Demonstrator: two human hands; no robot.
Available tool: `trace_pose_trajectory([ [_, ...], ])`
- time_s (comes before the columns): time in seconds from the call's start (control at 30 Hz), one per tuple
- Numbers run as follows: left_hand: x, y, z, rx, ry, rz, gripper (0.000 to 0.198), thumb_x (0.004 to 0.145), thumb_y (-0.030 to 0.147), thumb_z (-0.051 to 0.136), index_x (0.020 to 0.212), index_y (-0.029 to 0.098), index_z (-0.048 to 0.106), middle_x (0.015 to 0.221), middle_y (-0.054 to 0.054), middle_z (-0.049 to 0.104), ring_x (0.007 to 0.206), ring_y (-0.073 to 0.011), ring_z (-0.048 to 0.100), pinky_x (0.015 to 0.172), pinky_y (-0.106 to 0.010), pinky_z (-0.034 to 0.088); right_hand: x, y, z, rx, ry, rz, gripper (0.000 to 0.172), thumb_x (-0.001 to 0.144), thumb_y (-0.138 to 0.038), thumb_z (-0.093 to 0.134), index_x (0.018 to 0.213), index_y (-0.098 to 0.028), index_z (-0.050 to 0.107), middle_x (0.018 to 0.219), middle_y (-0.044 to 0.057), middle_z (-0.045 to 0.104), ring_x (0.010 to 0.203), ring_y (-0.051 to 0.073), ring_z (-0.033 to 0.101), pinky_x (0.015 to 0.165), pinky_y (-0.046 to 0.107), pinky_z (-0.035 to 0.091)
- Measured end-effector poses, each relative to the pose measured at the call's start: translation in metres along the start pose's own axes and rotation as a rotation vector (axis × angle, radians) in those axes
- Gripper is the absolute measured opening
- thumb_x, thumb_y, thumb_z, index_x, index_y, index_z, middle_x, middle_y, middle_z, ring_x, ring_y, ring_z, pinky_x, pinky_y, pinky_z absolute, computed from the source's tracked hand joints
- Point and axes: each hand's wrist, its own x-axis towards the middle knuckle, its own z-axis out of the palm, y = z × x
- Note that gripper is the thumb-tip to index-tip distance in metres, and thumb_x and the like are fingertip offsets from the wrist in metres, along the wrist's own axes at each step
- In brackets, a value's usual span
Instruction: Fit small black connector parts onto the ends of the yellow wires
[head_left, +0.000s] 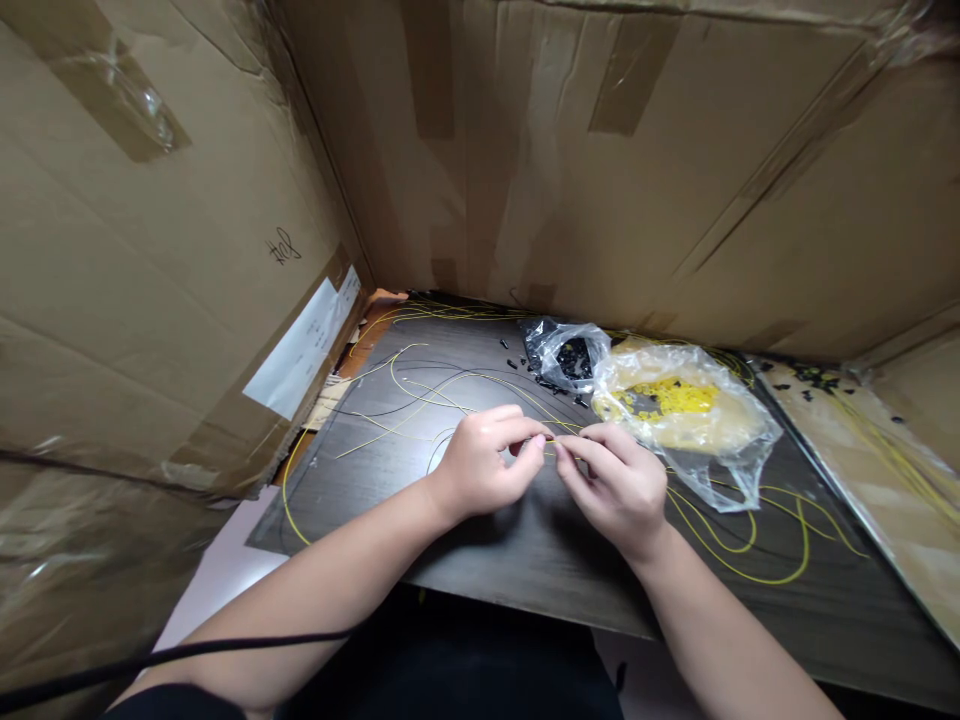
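A: "Your left hand (491, 455) and right hand (619, 480) are pinching a thin wire (552, 438) above the worktop (487, 565), each grip nearly closed."

B: "It's probably feeling light and springy; you're wanting 2 fingertips near its end."

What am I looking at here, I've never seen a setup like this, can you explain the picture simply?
There's no machine: these are a person's own bare hands, seen from a camera worn on the head, looking forward and down. The left hand and right hand are close together, pinching a thin piece too small to make out clearly. Beneath them is a dark board with loose yellow strands. Beyond the right hand lie a clear plastic bag with yellow pieces and a smaller one with black pieces. Cardboard stands around.
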Motion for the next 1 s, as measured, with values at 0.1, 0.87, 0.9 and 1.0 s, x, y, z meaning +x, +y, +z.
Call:
trace_pose_trajectory([
  [0.1, -0.0017, -0.0005, -0.0001, 0.047, -0.028, 0.054, 0.019, 0.091, 0.019, 0.054, 0.088, 0.014, 0.073, 0.066, -0.001, 0.058, 0.059, -0.0108, 0.05, 0.058, -0.024, 0.04, -0.0007, 0.0024, -0.0001, -0.024, -0.003, -0.029, 0.02, 0.083, -0.008, 0.073, 0.101, -0.015, 0.069, 0.085, 0.007, 0.063, 0.071, 0.015, 0.059, 0.063, 0.029, 0.05],
  [0.87, -0.004, -0.0013, -0.0002, 0.158, -0.044, 0.13, 0.018, 0.095, 0.022, 0.051, 0.094, 0.016, 0.068, 0.07, -0.001, 0.06, 0.058, -0.0109, 0.051, 0.058, -0.025, 0.043, 0.0045, -0.0011, -0.0024, 0.085, -0.045, 0.078, 0.02, 0.089, -0.006, 0.065, 0.106, -0.016, 0.067, 0.092, 0.008, 0.064, 0.075, 0.015, 0.061, 0.066, 0.029, 0.053],
  [0.9, -0.0033, -0.0008, -0.0004, 0.129, -0.038, 0.123, 0.017, 0.094, 0.023, 0.052, 0.096, 0.015, 0.067, 0.07, -0.001, 0.061, 0.059, -0.0109, 0.052, 0.058, -0.024, 0.043, 0.0041, -0.0009, -0.0022, 0.085, -0.044, 0.082, 0.02, 0.089, -0.007, 0.065, 0.106, -0.016, 0.067, 0.092, 0.008, 0.064, 0.073, 0.015, 0.061, 0.065, 0.029, 0.053],
  [1.0, -0.0008, 0.0008, -0.001, 0.015, -0.024, 0.068, 0.014, 0.094, 0.023, 0.053, 0.094, 0.015, 0.065, 0.072, -0.001, 0.062, 0.061, -0.0108, 0.054, 0.059, -0.023, 0.044, 0.0022, -0.0001, -0.0016, 0.074, -0.039, 0.098, 0.021, 0.088, -0.008, 0.066, 0.107, -0.018, 0.067, 0.091, 0.008, 0.064, 0.07, 0.015, 0.06, 0.063, 0.029, 0.052],
])
